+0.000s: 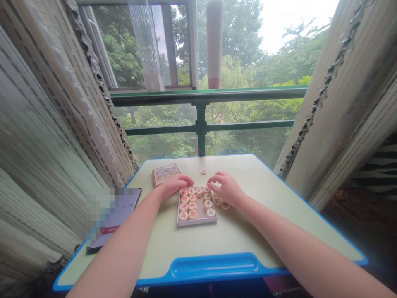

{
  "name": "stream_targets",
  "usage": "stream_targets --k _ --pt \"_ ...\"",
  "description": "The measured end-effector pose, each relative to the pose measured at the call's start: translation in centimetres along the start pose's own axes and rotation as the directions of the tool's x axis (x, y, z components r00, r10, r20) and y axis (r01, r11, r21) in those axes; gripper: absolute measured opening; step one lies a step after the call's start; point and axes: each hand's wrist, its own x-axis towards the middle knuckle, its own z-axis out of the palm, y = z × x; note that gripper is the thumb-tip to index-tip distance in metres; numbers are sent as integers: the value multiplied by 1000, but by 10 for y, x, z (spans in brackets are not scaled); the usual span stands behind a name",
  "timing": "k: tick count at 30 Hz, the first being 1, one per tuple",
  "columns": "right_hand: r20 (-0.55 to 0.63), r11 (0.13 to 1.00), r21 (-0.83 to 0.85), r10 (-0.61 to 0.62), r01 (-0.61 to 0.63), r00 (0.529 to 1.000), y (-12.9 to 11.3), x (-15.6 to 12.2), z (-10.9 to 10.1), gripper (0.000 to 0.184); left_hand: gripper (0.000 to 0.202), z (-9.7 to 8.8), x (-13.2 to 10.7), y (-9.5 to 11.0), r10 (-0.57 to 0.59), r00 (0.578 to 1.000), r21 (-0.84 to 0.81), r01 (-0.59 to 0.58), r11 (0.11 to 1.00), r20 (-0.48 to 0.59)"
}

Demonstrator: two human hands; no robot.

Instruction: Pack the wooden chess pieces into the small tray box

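Observation:
A shallow white box (197,224) on the table holds several round Chinese chess pieces with red or dark characters. In its lower middle, bare box floor shows between the columns. My left hand (174,185) rests at the box's far left corner, fingers loosely bent and apart, holding nothing visible. At the far right corner is my right hand (228,189), fingers curved and spread, its thumb close to a corner chess piece (206,190); I cannot tell whether they touch. Loose chess pieces (225,205) lie under and beside my right wrist. One lone chess piece (204,172) lies beyond the box.
A box lid with writing (166,173) lies behind my left hand. On the left, a tablet-like device (119,215) shows a clock. The pale table (248,248) has a blue rim and a front tray groove. Curtains (77,103) and a railing (201,124) stand beyond.

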Motion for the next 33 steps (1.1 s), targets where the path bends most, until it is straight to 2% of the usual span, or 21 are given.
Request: stream_targets --k 6,14,19,22,27,30,33 --pt "115 998 -25 54 -52 992 3 0 10 11 32 2 -2 2 23 999 13 -23 1000 -33" --pt "117 999 -34 45 -41 992 2 -1 10 15 31 2 -1 1 32 999 56 -30 998 -41" --pt "80 989 -144 -26 37 996 -3 -2 -3 20 33 -1 1 -2 36 999 82 -33 996 -33" --pt "75 960 -281 42 -20 996 -6 -4 -14 22 38 -3 1 -4 41 999 39 -41 998 -9" --pt "200 861 -505 183 -59 962 -5 -9 -22 27 38 -4 1 -6 49 999 1 -49 999 3" --pt "245 847 -529 209 -50 947 -5 -10 -23 30 38 -4 2 -7 54 999 -2 -54 999 0" --pt "277 871 -490 201 -42 940 -5 -10 -24 30 36 -4 3 -6 49 999 11 -49 999 -8"
